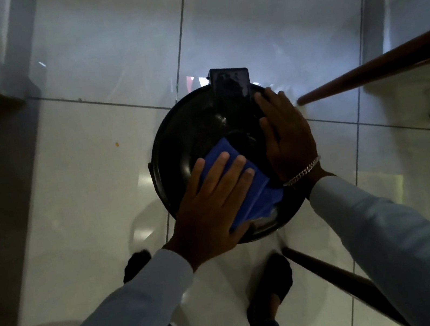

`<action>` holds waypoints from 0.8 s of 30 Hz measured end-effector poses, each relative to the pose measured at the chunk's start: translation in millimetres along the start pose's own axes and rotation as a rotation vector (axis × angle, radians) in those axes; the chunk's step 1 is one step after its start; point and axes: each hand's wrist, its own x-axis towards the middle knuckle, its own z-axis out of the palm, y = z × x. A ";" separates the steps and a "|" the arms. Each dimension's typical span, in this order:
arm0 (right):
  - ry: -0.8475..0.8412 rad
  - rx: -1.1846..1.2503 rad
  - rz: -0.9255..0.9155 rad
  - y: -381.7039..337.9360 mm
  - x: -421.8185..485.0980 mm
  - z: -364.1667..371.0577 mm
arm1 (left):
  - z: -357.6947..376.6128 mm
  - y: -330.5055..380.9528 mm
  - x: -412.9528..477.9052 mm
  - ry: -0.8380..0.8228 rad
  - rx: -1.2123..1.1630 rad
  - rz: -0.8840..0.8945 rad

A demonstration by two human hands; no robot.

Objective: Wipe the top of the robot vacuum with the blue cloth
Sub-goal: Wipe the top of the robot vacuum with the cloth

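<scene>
A: Where's the vac?

B: I see the robot vacuum on the tiled floor, betw. the wooden legs.

A: Hands?

B: Left hand flat, fingers spread, pressing the blue cloth onto vac's near top. Right hand lies open on its right side, holding nothing; bracelet at wrist.
</scene>
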 end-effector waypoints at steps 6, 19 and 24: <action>0.020 -0.073 -0.060 4.5 2.7 5.9 | -0.1 -9.3 17.4 0.151 -0.108 -0.107; 0.065 -0.099 -0.063 7.6 0.8 8.9 | -20.7 -27.6 85.7 0.211 -0.388 -0.332; 0.075 -0.043 -0.039 10.6 -0.3 9.2 | -10.8 -33.7 84.2 -0.048 -0.007 -0.206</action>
